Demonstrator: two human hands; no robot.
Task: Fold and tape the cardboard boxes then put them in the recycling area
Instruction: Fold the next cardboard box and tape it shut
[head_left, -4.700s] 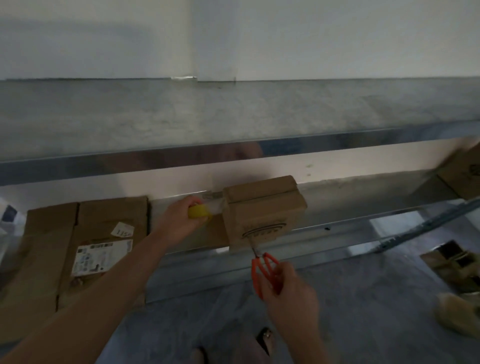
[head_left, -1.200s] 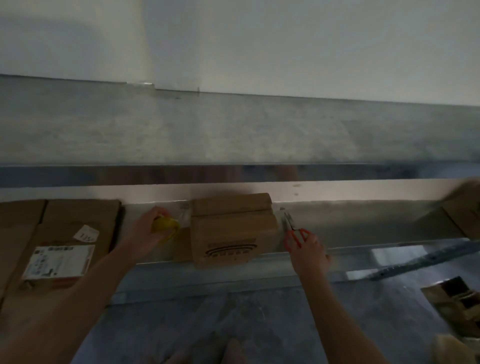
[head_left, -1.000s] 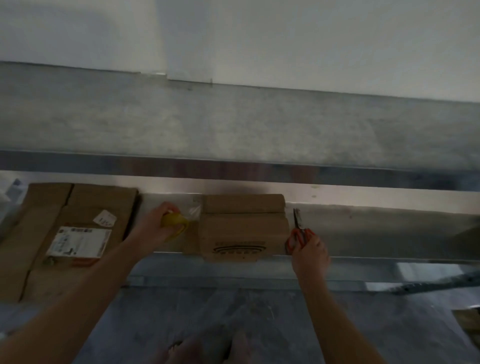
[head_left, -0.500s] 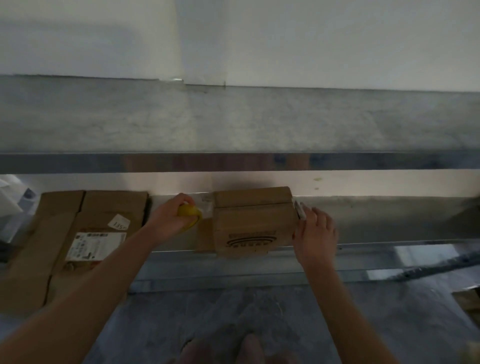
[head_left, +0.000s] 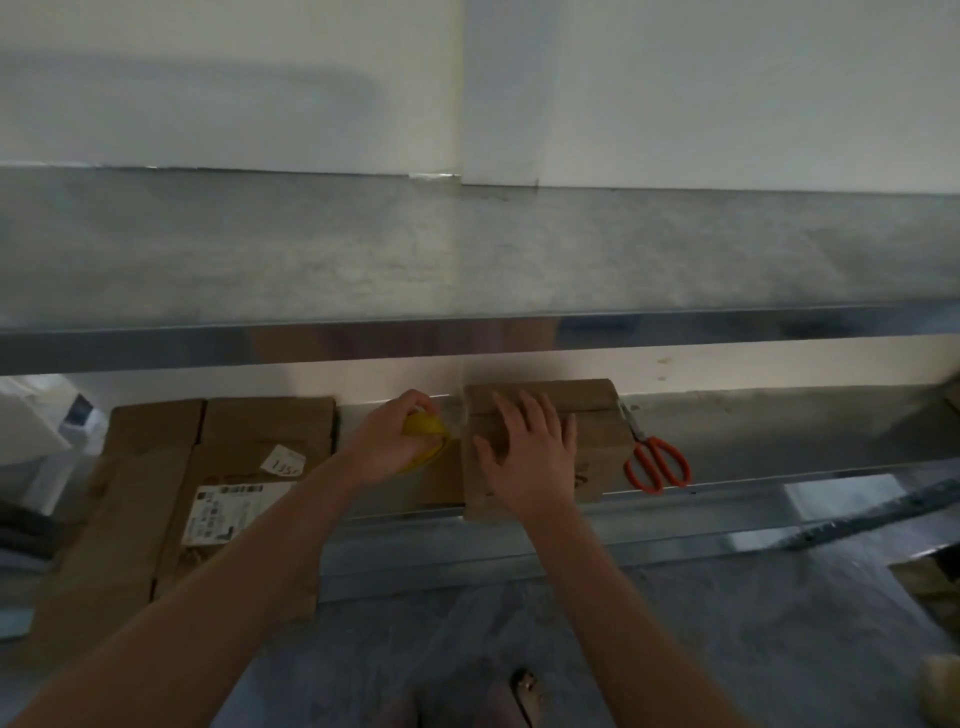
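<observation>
A small folded cardboard box lies on the lower metal shelf, under a steel overhang. My right hand rests flat on top of it, fingers spread, holding nothing. My left hand is just left of the box and grips a yellow tape roll; a strip of clear tape runs from the roll to the box's left edge. Orange-handled scissors lie on the shelf right beside the box, apart from both hands.
Flattened cardboard with a white shipping label leans on the shelf at the left. A steel upper shelf spans the view above. More cardboard sits low on the floor at the right. My feet show at the bottom edge.
My right hand has put the scissors down on the shelf to the right of the box and moved onto the box's top. My left hand stays on the tape roll.
</observation>
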